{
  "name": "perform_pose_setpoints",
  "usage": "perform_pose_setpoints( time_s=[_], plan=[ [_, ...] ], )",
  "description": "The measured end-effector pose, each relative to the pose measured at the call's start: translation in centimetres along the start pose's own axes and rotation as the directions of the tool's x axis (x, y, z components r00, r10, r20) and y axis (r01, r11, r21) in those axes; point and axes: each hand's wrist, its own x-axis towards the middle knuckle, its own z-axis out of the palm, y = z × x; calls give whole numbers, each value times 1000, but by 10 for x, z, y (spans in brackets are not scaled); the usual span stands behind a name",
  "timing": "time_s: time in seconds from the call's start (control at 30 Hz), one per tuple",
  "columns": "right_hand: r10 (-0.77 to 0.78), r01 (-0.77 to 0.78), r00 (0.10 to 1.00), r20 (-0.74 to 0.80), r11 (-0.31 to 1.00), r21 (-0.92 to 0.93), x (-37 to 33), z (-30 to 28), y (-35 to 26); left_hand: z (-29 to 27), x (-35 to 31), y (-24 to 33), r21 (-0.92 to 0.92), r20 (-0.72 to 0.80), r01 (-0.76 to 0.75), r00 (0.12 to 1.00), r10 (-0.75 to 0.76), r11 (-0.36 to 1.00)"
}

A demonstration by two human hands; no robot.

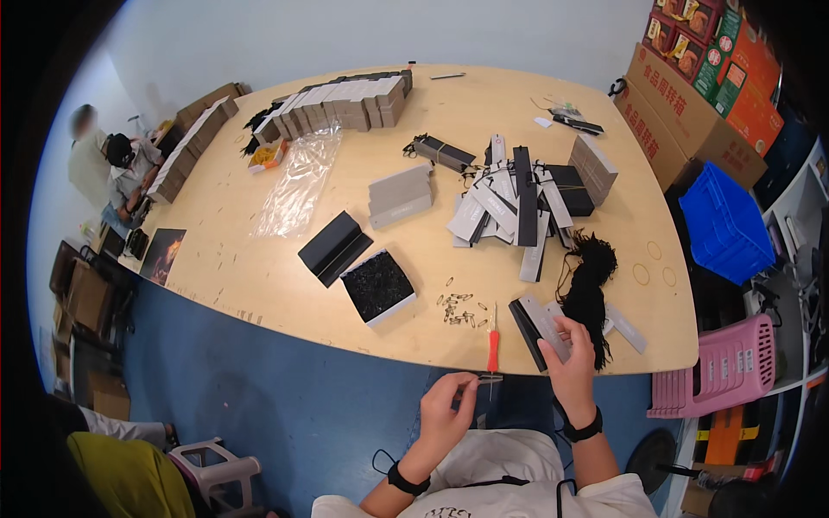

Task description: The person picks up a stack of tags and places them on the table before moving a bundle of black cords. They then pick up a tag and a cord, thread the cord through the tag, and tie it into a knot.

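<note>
At the table's near edge my left hand [449,407] is closed, thumb and forefinger pinching a small metal pin [490,378], which looks like a safety pin. My right hand [572,356] grips a small stack of grey and black hang tags [542,326] over the table edge. Between the hands lies an awl-like tool [493,345] with an orange-red handle and thin shaft. Several loose small pins [462,311] are scattered just beyond it. Next to my right hand lies a bundle of black cords [589,289], with a grey tag [626,330] beside it.
A heap of tags [505,203] covers the table's right middle. An open box of black items [378,287] stands near its dark lid [335,249]. Stacked grey cards [345,104] line the back. Blue crate [725,223] and pink basket [717,367] flank the right. Other people sit left.
</note>
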Motion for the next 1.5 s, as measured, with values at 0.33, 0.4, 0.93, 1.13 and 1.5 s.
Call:
perform_pose_setpoints(
  time_s=[0.33,0.4,0.93,1.13,1.5],
  plan=[
    [-43,-359,878,476,600,715,-30,-12,-36,8,7,10,-493,246,209,964,-95,845],
    [-11,-465,837,547,512,722,-30,-13,-40,2,5,3,-535,275,245,955,-107,809],
    [-153,-27,920,361,894,448,-55,-20,-39,-8,-6,-1,-654,462,458,872,-162,602],
    [-267,63,862,431,900,432,-67,-27,-28,-10,-21,-22,-640,536,458,841,-69,617],
    [38,-442,650,759,832,336,-72,-2,25,-13,-34,-1,109,356,169,914,-197,980]
  ],
)
